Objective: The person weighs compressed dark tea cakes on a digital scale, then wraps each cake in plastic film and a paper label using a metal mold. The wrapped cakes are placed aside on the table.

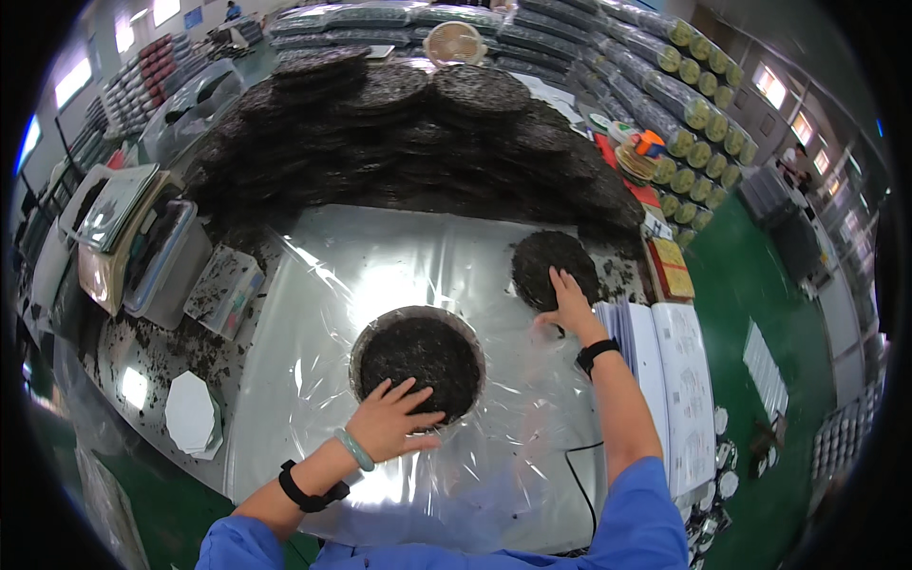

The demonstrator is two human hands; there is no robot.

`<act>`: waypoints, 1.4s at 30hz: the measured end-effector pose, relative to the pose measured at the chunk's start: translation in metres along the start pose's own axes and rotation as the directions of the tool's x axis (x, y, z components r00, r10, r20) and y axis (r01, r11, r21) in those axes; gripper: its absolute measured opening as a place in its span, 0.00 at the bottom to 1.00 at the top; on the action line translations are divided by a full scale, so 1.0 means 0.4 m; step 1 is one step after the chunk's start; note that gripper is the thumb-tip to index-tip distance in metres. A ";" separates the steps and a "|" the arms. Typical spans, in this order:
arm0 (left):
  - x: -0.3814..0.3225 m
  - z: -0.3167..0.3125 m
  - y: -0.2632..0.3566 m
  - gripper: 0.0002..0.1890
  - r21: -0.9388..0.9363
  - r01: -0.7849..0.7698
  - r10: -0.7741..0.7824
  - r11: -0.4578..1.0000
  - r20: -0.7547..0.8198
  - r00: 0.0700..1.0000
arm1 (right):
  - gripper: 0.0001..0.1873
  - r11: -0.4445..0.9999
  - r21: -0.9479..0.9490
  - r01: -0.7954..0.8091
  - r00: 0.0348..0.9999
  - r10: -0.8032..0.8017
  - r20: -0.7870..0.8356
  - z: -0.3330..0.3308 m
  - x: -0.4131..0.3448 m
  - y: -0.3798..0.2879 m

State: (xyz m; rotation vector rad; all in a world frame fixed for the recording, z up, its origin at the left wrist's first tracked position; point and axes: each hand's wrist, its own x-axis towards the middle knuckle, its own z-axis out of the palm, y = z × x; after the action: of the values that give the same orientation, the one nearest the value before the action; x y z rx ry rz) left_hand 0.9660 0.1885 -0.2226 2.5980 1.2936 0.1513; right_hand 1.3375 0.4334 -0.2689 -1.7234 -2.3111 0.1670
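Note:
A round metal-rimmed dish [479,350] filled with dark, crumbly, leaf-like material [420,356] lies on a clear plastic sheet [313,370] over the table. My left hand [392,420] rests at the lower edge of that dark fill, its fingers spread. At the upper right, my right hand [570,306] touches a flat round dark cake [545,263], thumb and fingers apart. What lies beneath the palms is hidden. A thin black cable [581,484] runs near the table's front edge.
Tall stacks of dark round cakes [406,142] stand at the back. Plastic bins [167,263] and white octagonal sheets [191,413] sit left. Papers [687,392] and a yellow-red box [670,267] lie right. A fan [454,44] and wrapped rolls [662,78] are behind. A distant person [791,160] is right.

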 end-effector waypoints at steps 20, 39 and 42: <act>0.076 -0.131 -0.196 0.29 -0.679 0.125 -0.499 0.724 -0.390 0.773 | 0.31 0.749 0.084 0.657 0.753 -0.658 -0.030 -0.042 -0.391 -0.546; 0.112 0.062 -0.052 0.62 0.162 0.241 -0.245 0.957 0.006 0.969 | 0.30 0.873 -0.460 0.165 0.986 -0.160 0.051 0.054 0.031 -0.036; 0.082 0.064 -0.041 0.60 0.161 0.209 -0.212 0.964 -0.001 0.977 | 0.24 0.997 -0.014 0.070 0.977 -0.071 -0.201 -0.075 0.015 -0.073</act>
State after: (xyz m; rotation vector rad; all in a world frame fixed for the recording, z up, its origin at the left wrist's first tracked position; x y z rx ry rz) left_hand 0.9781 0.2200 -0.2518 2.5602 1.6272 -0.0127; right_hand 1.3170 0.4287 -0.2322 -1.5789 -2.2225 -0.0288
